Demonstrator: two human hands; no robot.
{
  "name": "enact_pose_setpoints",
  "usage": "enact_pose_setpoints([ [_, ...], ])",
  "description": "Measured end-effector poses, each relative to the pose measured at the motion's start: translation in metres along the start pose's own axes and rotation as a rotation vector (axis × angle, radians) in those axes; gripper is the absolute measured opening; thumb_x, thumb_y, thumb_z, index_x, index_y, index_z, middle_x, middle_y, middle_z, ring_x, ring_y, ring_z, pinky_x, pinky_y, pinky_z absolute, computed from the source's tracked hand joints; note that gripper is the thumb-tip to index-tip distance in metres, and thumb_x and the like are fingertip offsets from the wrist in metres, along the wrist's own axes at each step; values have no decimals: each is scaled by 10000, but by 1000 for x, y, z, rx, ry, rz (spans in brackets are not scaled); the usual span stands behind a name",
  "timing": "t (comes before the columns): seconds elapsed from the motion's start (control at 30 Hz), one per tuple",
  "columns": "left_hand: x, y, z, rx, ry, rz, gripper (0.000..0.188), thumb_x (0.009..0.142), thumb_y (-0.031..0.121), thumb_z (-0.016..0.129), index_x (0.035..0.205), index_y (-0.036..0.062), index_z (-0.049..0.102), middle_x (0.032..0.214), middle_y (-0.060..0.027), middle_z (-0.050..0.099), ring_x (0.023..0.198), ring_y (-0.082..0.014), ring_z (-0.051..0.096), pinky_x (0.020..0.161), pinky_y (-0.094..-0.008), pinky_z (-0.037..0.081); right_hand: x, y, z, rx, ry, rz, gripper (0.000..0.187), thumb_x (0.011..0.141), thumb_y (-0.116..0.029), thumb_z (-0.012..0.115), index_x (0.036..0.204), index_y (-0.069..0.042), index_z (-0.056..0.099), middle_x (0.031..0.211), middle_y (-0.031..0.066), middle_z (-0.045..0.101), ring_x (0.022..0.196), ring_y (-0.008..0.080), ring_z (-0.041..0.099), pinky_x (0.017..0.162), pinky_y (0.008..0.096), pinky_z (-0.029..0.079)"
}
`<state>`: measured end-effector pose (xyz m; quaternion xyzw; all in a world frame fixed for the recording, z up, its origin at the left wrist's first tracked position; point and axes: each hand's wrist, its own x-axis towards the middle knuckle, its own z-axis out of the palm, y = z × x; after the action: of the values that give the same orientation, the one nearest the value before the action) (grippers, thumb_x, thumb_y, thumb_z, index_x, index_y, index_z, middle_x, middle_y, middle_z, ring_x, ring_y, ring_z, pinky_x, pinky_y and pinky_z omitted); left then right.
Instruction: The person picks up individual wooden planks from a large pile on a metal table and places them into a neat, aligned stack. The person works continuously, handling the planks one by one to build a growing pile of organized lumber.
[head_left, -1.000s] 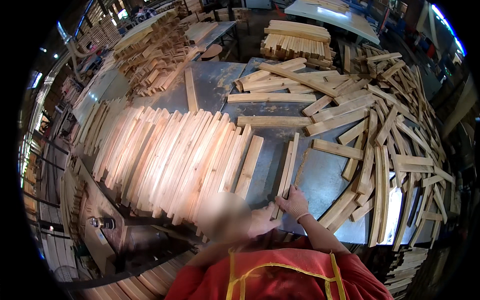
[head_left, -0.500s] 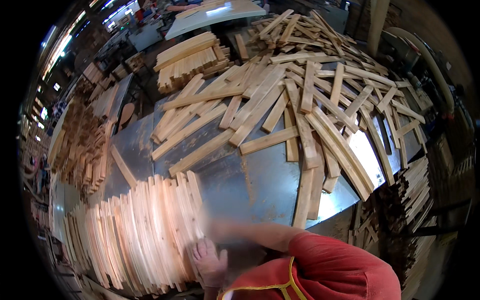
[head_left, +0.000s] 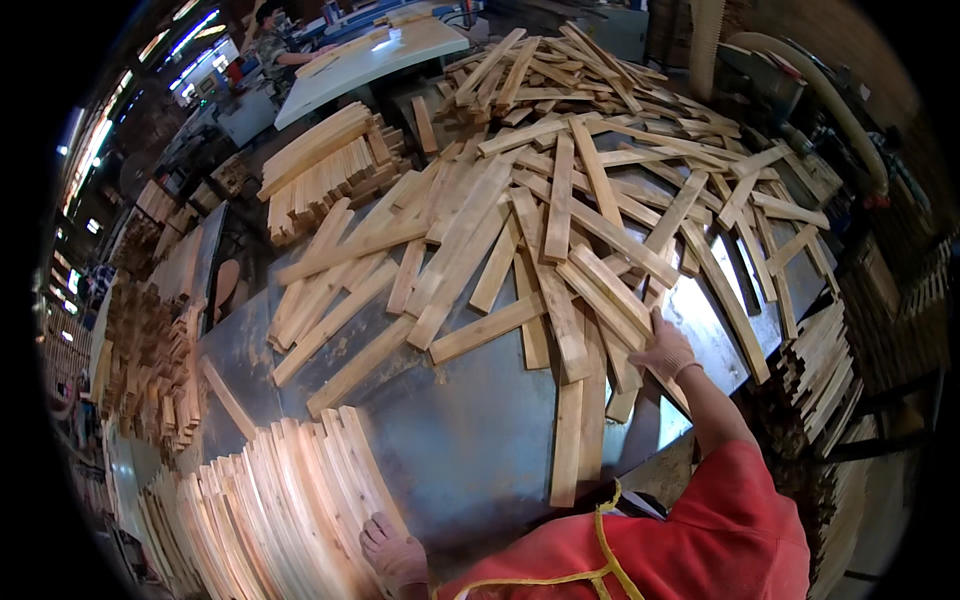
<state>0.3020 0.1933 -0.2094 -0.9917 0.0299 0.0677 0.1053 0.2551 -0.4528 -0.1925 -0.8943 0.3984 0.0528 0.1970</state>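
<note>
My right hand reaches to the pile on the right. Its thumb and fingers grip the near end of a wooden slat, which lies slantwise beside others. Low on the left, a tight row of slats stands side by side. My left hand rests against the right end of that row, its fingers stretched out over the last slat. Loose slats lie crisscross over the metal tabletop. Part of the right hand's grip is hidden by the hand itself.
Behind the loose pile stands a neat stack of slats. A pale table with another person beside it is farther back. More stacked wood lines the left, and slat bundles stand beyond the table's right edge.
My right hand has moved from beside the row to the loose pile on the right and taken hold of a slat. My left hand stays at the row. The view has shifted.
</note>
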Motion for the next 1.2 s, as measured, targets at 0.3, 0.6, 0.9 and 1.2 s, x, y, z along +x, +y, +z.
enact_pose_setpoints([
  [0.3, -1, 0, -14, -69, 21, 8, 803, 847, 281, 718, 1544, 17, 420, 1498, -187, 466, 1438, -416, 405, 1235, -522, 319, -84, -87, 41, 780, -185, -328, 1036, 801, -307, 821, 1635, 75, 340, 1463, 258, 639, 1357, 327, 622, 1139, 365, 468],
  [0.6, 2, -31, 1, -368, 6, 97, 853, 924, 516, 704, 1567, 17, 452, 1609, -214, 439, 1528, -392, 358, 1279, -520, 260, -186, -293, 234, 1000, -679, -319, 754, 923, -329, 784, 1507, 48, 492, 1249, 261, 719, 1142, 315, 691, 1015, 386, 526],
  [0.9, -21, -37, 17, -348, -19, 117, 890, 962, 559, 636, 1651, 55, 386, 1700, -206, 363, 1595, -400, 283, 1321, -578, 148, -207, -364, 209, 639, -943, -617, 533, 936, -417, 732, 1290, -19, 739, 1218, 194, 775, 1142, 351, 712, 1015, 416, 525],
  [1.2, -24, -31, 16, -350, 115, 126, 774, 890, 461, 648, 1553, 94, 496, 1592, -151, 490, 1524, -364, 387, 1288, -565, 228, 61, -149, 119, 330, -131, -222, 417, 1091, -341, 563, 1354, -26, 637, 1218, 133, 701, 1075, 246, 657, 964, 459, 523],
])
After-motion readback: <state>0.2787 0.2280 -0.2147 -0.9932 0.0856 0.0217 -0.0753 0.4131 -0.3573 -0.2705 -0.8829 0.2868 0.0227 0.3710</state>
